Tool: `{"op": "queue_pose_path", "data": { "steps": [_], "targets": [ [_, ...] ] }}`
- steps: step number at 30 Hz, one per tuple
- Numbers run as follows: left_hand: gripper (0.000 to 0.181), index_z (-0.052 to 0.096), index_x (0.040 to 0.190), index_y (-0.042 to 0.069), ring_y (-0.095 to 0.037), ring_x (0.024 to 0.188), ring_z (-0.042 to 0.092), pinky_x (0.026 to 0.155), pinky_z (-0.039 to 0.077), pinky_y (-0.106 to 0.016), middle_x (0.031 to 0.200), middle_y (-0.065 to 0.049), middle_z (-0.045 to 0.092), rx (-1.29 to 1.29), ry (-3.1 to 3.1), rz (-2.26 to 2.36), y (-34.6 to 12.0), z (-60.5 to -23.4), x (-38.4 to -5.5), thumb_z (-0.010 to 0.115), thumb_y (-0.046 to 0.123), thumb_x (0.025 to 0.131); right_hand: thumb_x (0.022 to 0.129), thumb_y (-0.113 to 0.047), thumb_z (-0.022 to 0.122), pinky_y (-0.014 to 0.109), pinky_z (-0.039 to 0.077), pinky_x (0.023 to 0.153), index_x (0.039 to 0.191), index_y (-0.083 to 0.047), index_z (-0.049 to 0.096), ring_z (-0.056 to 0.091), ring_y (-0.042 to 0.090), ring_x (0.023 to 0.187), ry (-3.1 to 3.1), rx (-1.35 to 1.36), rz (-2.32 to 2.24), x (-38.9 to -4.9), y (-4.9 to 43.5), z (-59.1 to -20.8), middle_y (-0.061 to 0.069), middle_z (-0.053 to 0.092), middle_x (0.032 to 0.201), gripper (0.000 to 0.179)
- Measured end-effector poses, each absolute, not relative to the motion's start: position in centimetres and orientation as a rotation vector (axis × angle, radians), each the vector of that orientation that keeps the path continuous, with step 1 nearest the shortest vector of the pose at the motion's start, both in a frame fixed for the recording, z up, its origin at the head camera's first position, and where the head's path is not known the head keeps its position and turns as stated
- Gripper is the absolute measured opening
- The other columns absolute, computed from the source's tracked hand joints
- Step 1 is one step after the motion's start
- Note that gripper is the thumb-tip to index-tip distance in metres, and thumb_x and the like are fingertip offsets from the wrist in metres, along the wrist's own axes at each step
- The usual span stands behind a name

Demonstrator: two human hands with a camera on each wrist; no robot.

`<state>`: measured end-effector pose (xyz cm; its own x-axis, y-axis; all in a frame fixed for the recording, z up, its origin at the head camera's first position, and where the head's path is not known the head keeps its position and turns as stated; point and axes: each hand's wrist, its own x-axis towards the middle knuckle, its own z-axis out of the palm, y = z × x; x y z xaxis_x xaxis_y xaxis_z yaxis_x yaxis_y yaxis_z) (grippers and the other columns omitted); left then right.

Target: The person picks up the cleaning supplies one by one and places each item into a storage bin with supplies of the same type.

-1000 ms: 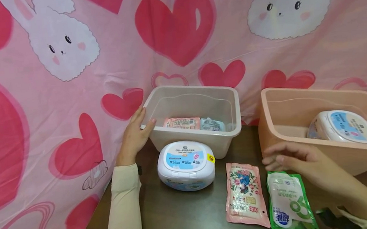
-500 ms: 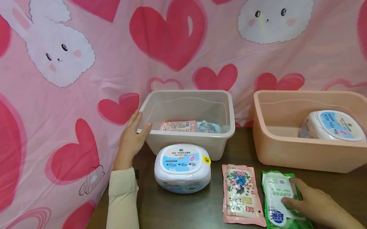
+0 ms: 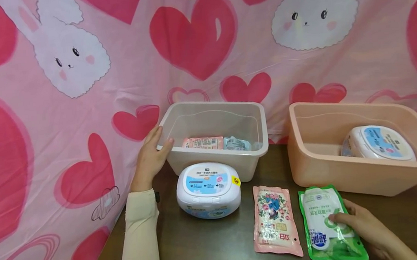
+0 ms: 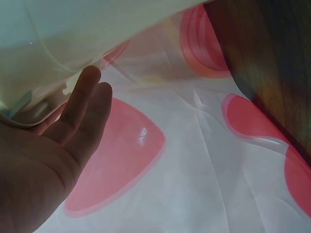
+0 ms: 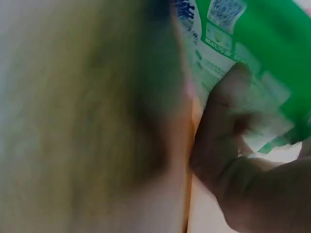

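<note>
Head view: before the peach bin [image 3: 344, 176], the right hand [image 3: 368, 225] pinches the green pouch [image 3: 319, 213] by one edge; shifting contents could tug it loose. Left of that bin, the left hand [image 3: 150, 161] rests on the grey bin [image 3: 248, 163]. Left wrist: fingers nearly straight, gripping nothing firmly. Right wrist: thumb over the pouch.

Beyond the flat pink pouch [image 3: 276, 221], a narrow lane of bench [image 3: 279, 166] runs between the grey bin [image 3: 247, 165] and the peach bin [image 3: 344, 176], stopping at the hanging cloth [image 3: 218, 23]. Left of that pouch, the white tub [image 3: 208, 190] stands before the grey bin's near wall and bars a low reach, though the bin is open from above. Right of the pouch, the green pouch [image 3: 325, 214] and right hand [image 3: 364, 224] take up room before the peach bin's near wall.
</note>
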<state>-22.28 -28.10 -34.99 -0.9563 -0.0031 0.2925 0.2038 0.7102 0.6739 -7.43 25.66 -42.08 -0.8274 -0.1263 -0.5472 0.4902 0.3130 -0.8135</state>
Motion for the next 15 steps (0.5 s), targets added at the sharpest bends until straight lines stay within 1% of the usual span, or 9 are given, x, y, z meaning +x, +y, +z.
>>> {"op": "queue_pose_path", "data": {
  "steps": [2, 4, 6, 7, 9, 12, 14, 15],
  "targets": [
    [0.076, 0.032, 0.159, 0.013, -0.035, 0.148, 0.025, 0.114, 0.026, -0.062, 0.165, -0.008, 0.026, -0.158, -2.637, -1.098, -28.0, -34.9, -22.3, 0.058, 0.050, 0.098, 0.107, -0.025, 0.046, 0.045, 0.058, 0.076, 0.158, 0.003, -0.007, 0.068, 0.028, 0.089, 1.935, 0.412, -1.677, -7.2, 25.6, -42.3, 0.010, 0.065, 0.101, 0.079],
    [0.076, 0.033, 0.159, 0.013, -0.035, 0.148, 0.025, 0.114, 0.027, -0.062, 0.164, -0.008, 0.026, -0.159, -2.628, -1.109, -27.9, -34.8, -22.4, 0.058, 0.050, 0.098, 0.109, -0.034, 0.042, 0.047, 0.058, 0.078, 0.158, -0.007, -0.007, 0.067, 0.029, 0.091, 1.883, 0.477, -1.744, -7.1, 25.4, -42.5, 0.011, 0.062, 0.103, 0.075],
    [0.076, 0.033, 0.159, 0.013, -0.035, 0.148, 0.026, 0.113, 0.027, -0.062, 0.164, -0.008, 0.027, -0.158, -2.621, -1.116, -27.8, -34.8, -22.4, 0.058, 0.051, 0.098, 0.109, -0.039, 0.043, 0.048, 0.057, 0.079, 0.156, -0.009, -0.005, 0.065, 0.028, 0.093, 1.880, 0.484, -1.773, -7.1, 25.3, -42.7, 0.012, 0.059, 0.107, 0.074],
    [0.076, 0.033, 0.159, 0.013, -0.035, 0.148, 0.025, 0.113, 0.027, -0.063, 0.164, -0.008, 0.026, -0.155, -2.622, -1.119, -27.8, -34.7, -22.4, 0.058, 0.051, 0.098, 0.108, -0.039, 0.044, 0.048, 0.057, 0.080, 0.154, -0.008, -0.005, 0.066, 0.028, 0.094, 1.878, 0.456, -1.778, -7.0, 25.2, -42.9, 0.012, 0.058, 0.109, 0.074],
    [0.076, 0.033, 0.159, 0.013, -0.035, 0.148, 0.025, 0.114, 0.027, -0.062, 0.164, -0.008, 0.026, -0.151, -2.623, -1.121, -27.8, -34.7, -22.4, 0.058, 0.051, 0.098, 0.107, -0.036, 0.049, 0.047, 0.058, 0.081, 0.151, -0.002, -0.005, 0.067, 0.027, 0.095, 1.859, 0.390, -1.784, -7.0, 25.1, -43.2, 0.010, 0.062, 0.109, 0.077],
    [0.076, 0.033, 0.159, 0.013, -0.035, 0.148, 0.025, 0.114, 0.026, -0.062, 0.164, -0.008, 0.026, -0.149, -2.628, -1.119, -27.8, -34.8, -22.4, 0.058, 0.050, 0.098, 0.106, -0.023, 0.053, 0.045, 0.059, 0.082, 0.148, 0.007, 0.000, 0.070, 0.027, 0.093, 1.785, 0.278, -1.812, -6.7, 25.0, -43.5, 0.008, 0.068, 0.106, 0.075],
    [0.076, 0.033, 0.159, 0.013, -0.036, 0.148, 0.026, 0.113, 0.027, -0.063, 0.164, -0.008, 0.026, -0.153, -2.631, -1.116, -27.8, -34.9, -22.5, 0.058, 0.050, 0.098, 0.106, -0.020, 0.054, 0.046, 0.059, 0.082, 0.149, 0.008, 0.003, 0.072, 0.029, 0.093, 1.721, 0.258, -1.852, -6.5, 24.9, -43.4, 0.009, 0.071, 0.103, 0.072],
    [0.076, 0.033, 0.159, 0.013, -0.036, 0.148, 0.026, 0.113, 0.027, -0.063, 0.164, -0.008, 0.026, -0.155, -2.631, -1.115, -27.8, -34.9, -22.5, 0.058, 0.050, 0.098, 0.106, -0.020, 0.053, 0.047, 0.059, 0.082, 0.151, 0.007, 0.001, 0.072, 0.030, 0.093, 1.692, 0.249, -1.867, -6.4, 24.9, -43.3, 0.009, 0.071, 0.103, 0.074]
  ]
}}
